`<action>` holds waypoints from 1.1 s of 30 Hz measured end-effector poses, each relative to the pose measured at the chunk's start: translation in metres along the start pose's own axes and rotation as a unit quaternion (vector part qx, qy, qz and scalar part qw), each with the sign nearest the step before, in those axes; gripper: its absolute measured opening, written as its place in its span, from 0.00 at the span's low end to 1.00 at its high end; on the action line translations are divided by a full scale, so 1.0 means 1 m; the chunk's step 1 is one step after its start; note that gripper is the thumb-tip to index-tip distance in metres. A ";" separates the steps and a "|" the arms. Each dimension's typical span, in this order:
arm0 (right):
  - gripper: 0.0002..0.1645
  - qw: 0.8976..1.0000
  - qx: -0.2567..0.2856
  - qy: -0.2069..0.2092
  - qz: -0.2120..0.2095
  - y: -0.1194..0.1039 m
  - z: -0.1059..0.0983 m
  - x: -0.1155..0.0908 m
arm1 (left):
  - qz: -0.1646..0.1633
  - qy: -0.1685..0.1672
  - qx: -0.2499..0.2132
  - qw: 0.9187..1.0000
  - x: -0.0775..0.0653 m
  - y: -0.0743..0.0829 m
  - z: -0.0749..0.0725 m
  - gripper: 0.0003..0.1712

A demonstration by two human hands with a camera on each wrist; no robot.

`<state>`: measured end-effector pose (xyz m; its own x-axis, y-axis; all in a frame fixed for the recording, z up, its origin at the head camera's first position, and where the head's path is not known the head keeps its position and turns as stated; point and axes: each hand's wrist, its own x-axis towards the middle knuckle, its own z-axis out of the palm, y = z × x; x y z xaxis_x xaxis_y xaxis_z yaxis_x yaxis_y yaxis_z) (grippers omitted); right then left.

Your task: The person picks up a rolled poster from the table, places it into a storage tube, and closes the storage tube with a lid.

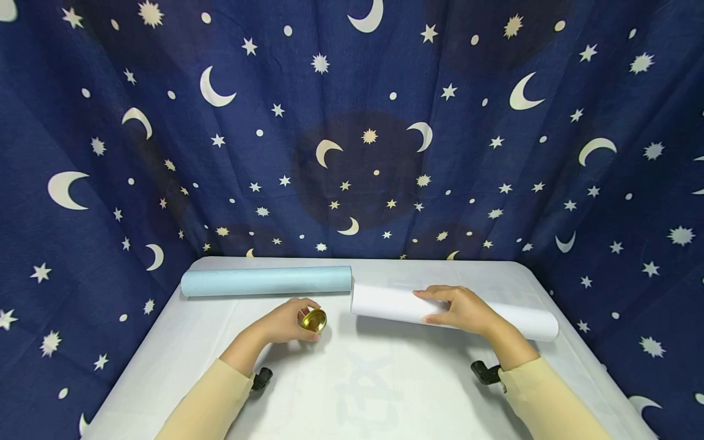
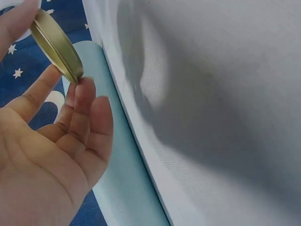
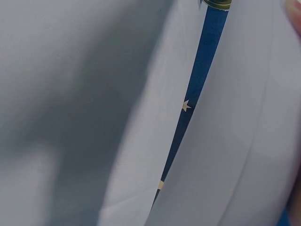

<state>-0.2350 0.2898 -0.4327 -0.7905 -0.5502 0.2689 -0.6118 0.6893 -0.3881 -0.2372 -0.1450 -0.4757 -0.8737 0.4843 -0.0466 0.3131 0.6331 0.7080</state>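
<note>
My left hand [image 1: 288, 321] pinches a round, shallow gold lid [image 2: 56, 45] by its rim, between thumb and fingertips, and holds it on edge above the table. In the head view the shiny inside of the gold lid [image 1: 314, 321] shows. With thumb and fingers spread across it, my right hand [image 1: 459, 308] grips a long white roll [image 1: 385, 302]. That roll is tilted, its right end lower in the picture, and a shadow lies under it. In the right wrist view the white roll [image 3: 235, 117] fills much of the right side, and few fingers show.
A light blue roll [image 1: 266, 281] lies along the table's back left edge, behind my left hand. The white-covered table [image 1: 324, 379] stretches toward me. A dark blue curtain [image 1: 363, 201] with moons and stars hangs behind and at both sides.
</note>
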 end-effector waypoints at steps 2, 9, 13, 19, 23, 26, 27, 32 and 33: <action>0.36 1.000 0.001 0.001 -0.003 0.000 0.000 -0.001 | 0.006 0.001 -0.002 1.000 0.000 -0.001 0.001 0.38; 0.36 1.000 0.000 0.000 -0.007 -0.001 0.002 -0.002 | 0.019 0.017 -0.020 0.999 -0.002 0.000 0.003 0.37; 0.35 1.000 0.002 -0.001 -0.007 -0.002 0.002 -0.002 | 0.028 0.022 -0.045 0.998 -0.003 0.004 0.001 0.37; 0.35 1.000 0.003 -0.005 -0.005 -0.005 0.002 -0.001 | 0.046 0.034 -0.086 0.995 0.001 0.010 0.001 0.37; 0.35 1.000 0.005 -0.007 -0.008 -0.007 0.002 -0.001 | 0.050 0.045 -0.093 0.993 0.004 0.015 0.001 0.38; 0.35 1.000 0.006 -0.009 -0.007 -0.009 0.001 -0.001 | 0.049 0.053 -0.096 0.993 0.005 0.020 0.001 0.40; 0.35 1.000 0.007 -0.009 -0.006 -0.009 0.001 0.000 | 0.050 0.056 -0.098 0.992 0.005 0.021 0.001 0.40; 0.35 1.000 0.007 -0.011 -0.007 -0.011 0.001 0.000 | 0.062 0.067 -0.125 0.988 0.007 0.026 0.002 0.38; 0.35 1.000 0.008 -0.011 -0.008 -0.011 0.001 0.000 | 0.066 0.068 -0.131 0.987 0.008 0.026 0.002 0.38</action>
<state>-0.2283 0.2811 -0.4291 -0.7802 -0.5712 0.2551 -0.6231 0.6731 -0.3984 -0.2347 -0.1231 -0.4590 -0.8789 0.4557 0.1411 0.3369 0.3834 0.8600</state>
